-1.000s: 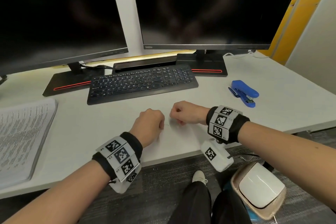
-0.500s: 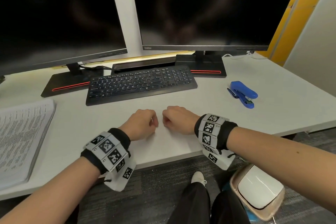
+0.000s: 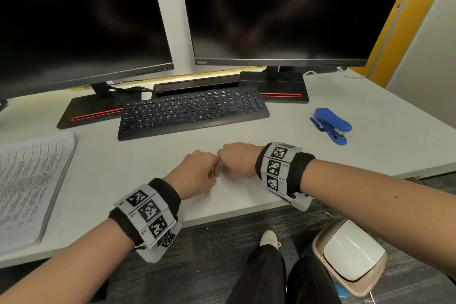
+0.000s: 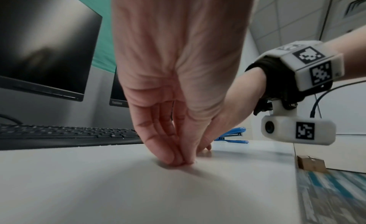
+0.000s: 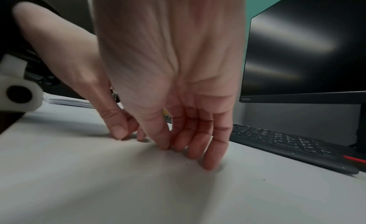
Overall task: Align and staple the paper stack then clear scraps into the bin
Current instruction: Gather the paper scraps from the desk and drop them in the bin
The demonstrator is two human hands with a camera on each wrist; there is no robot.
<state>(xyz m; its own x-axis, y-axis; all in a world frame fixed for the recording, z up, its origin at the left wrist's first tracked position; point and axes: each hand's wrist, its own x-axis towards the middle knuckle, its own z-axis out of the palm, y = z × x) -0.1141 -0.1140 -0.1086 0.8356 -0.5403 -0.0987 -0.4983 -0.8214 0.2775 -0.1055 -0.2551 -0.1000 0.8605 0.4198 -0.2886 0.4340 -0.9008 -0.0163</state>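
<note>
My left hand point(image 3: 198, 173) and right hand point(image 3: 237, 159) sit knuckle to knuckle at the middle of the white desk point(image 3: 148, 170), near its front edge. In the left wrist view the left hand point(image 4: 182, 161) bunches its fingers against the thumb, tips pinched down on the desk; any scrap there is hidden under them. The right hand point(image 5: 172, 147) hangs with nearly straight fingers, tips touching the desk, thumb beside the forefinger. The printed paper stack point(image 3: 29, 185) lies far left. The blue stapler point(image 3: 332, 126) lies to the right. A white-lidded bin point(image 3: 350, 256) stands on the floor below right.
A black keyboard point(image 3: 192, 111) lies just beyond the hands, with two dark monitors point(image 3: 271, 12) on stands behind it. The desk's front edge point(image 3: 234, 212) runs close under my wrists. My legs and a shoe point(image 3: 270, 239) are below it.
A small pale scrap lay between the hands a second ago. Both hands have closed in until they touch, and the scrap is now covered by the fingers.
</note>
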